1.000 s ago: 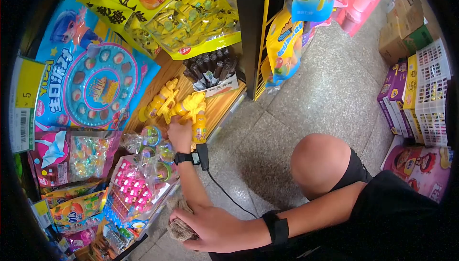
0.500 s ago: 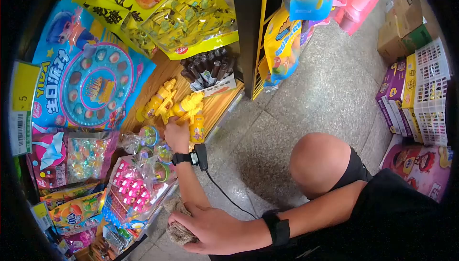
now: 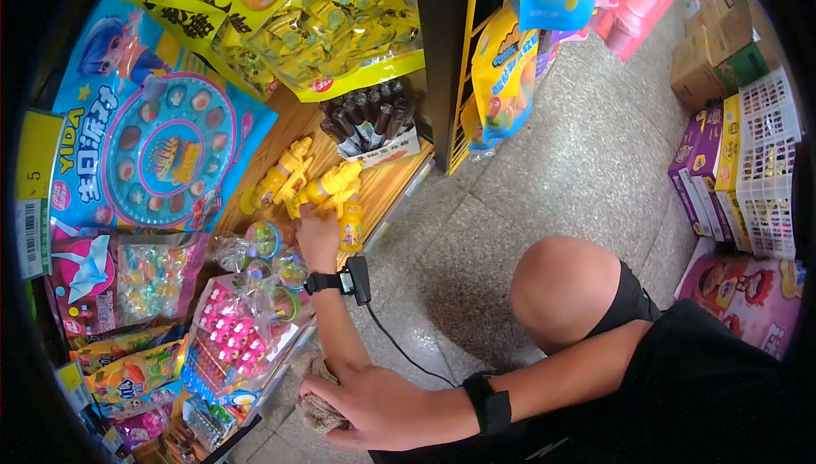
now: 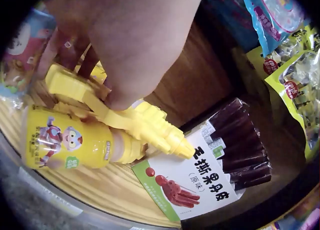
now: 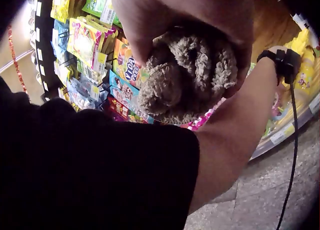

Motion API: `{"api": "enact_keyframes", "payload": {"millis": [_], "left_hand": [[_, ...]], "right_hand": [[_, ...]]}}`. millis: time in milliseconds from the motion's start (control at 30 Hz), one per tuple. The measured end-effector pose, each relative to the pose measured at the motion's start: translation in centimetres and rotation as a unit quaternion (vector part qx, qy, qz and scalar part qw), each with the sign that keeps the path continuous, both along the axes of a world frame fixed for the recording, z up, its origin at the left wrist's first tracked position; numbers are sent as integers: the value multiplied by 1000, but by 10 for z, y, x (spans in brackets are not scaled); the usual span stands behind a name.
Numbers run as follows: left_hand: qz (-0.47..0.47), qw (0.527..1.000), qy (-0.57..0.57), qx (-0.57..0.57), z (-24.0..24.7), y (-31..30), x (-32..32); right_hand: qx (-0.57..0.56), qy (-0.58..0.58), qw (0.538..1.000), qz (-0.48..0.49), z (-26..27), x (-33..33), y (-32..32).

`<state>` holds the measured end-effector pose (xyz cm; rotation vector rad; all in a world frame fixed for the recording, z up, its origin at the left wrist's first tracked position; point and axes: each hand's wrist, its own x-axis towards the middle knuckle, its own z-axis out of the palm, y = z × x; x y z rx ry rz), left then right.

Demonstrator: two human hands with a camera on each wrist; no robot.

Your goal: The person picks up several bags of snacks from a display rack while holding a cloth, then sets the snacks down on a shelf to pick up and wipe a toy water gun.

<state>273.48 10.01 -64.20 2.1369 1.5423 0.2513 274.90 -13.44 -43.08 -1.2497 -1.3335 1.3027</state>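
Observation:
In the head view my left hand [image 3: 318,239] is at a yellow toy-topped bottle [image 3: 338,183] on the wooden shelf. The left wrist view has the left hand [image 4: 135,44] with thumb and fingers around the yellow plastic top [image 4: 100,109]; its fingertips are partly hidden. The bottle's printed body [image 4: 67,140] lies on its side. A second yellow toy [image 3: 280,183] lies beside it. Low in the head view, my right hand [image 3: 387,409] grips a bunched brown cloth [image 3: 316,404]; the right wrist view shows the cloth's fluffy folds [image 5: 175,79] under the right hand [image 5: 200,9].
A box of dark fruit rolls [image 3: 387,151] stands behind the yellow toys, near large yellow candy bags [image 3: 340,31]. Clear-wrapped toys [image 3: 276,268] and a pink candy tray [image 3: 234,336] sit nearer. A yellow rack [image 3: 466,82] edges the shelf; a cable [image 3: 399,347] hangs from the left wrist.
The head view has shifted slightly. Both hands keep nearly the same places, the left at the yellow toy and the right around the cloth.

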Motion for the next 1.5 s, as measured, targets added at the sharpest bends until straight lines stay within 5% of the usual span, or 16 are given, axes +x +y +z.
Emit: {"api": "enact_keyframes", "payload": {"millis": [167,533,733,1000,1133,1267,1500], "left_hand": [[26,995,-49,-83,-10,1,-4],[-61,994,-12,88,5,-17,-10],[-95,991,47,83,49,-16,-8],[-34,996,25,79,94,-17,-13],[-56,984,29,168,97,-12,-16],[-85,974,17,208,64,6,-24],[1,978,85,191,66,-22,2]], "right_hand": [[6,2,1000,2,3,-1,-2],[27,-24,999,-5,5,-1,-4],[47,-1,999,-25,6,-3,-9],[59,-20,997,-37,0,6,-8],[62,-20,997,-38,4,10,-7],[48,-46,998,-8,5,5,-8],[76,-43,996,-19,2,0,-7]]}}
